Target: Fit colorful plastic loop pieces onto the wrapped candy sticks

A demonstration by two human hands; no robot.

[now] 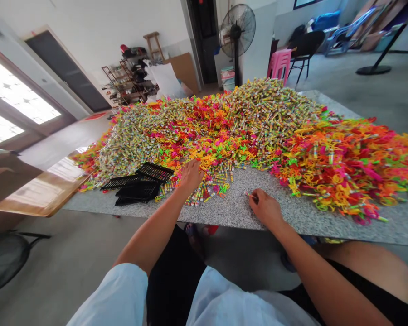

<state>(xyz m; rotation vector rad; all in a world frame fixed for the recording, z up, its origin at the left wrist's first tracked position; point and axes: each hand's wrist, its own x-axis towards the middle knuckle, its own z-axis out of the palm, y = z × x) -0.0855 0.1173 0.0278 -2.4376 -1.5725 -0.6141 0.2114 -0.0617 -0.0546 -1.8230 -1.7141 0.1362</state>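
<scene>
A: Head view: your left hand is on the bright plastic bits, can't tell if it's gripping. Your right hand pinches 1 small piece above the table.

B: Loads left imo, loose tubes everywhere. Your right-side pile might be done, hard to tell.

Glossy plastic loops lie beyond the left hand, matt plastic trays beside it, speckled stone-like tabletop below.

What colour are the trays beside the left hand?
Black trays, clearest in the head view.
</scene>
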